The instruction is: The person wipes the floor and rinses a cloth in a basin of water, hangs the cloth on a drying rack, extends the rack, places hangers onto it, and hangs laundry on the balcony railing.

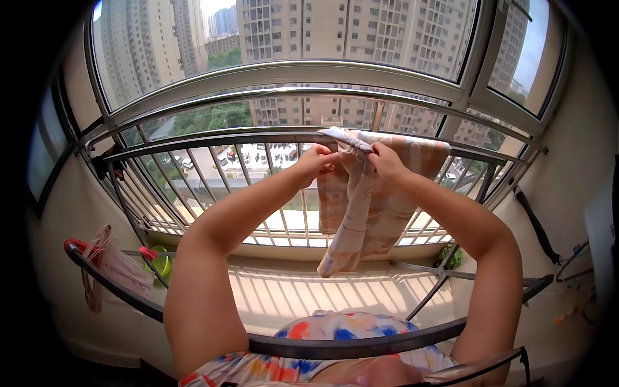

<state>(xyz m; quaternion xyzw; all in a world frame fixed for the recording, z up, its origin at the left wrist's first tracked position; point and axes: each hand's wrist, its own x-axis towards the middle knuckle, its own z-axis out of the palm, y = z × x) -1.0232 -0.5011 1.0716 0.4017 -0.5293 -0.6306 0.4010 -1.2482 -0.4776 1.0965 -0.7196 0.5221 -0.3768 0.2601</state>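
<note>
A patterned beige and pale blue cloth [387, 200] hangs over the dark far bar [258, 138] of a drying rack, its upper part bunched at the bar and one fold hanging lower. My right hand [385, 160] pinches the bunched top of the cloth. Just left of the cloth's upper edge is my left hand [317, 162], its fingers curled near the bar; whether they hold any of the cloth is too small to tell.
The rack's near bar [361, 347] crosses in front of my body. At left, a pink mesh bag [119, 264] hangs by a green basin [161, 263]. Metal railings [213, 174] and windows stand beyond the rack. A green plant [452, 257] is low at right.
</note>
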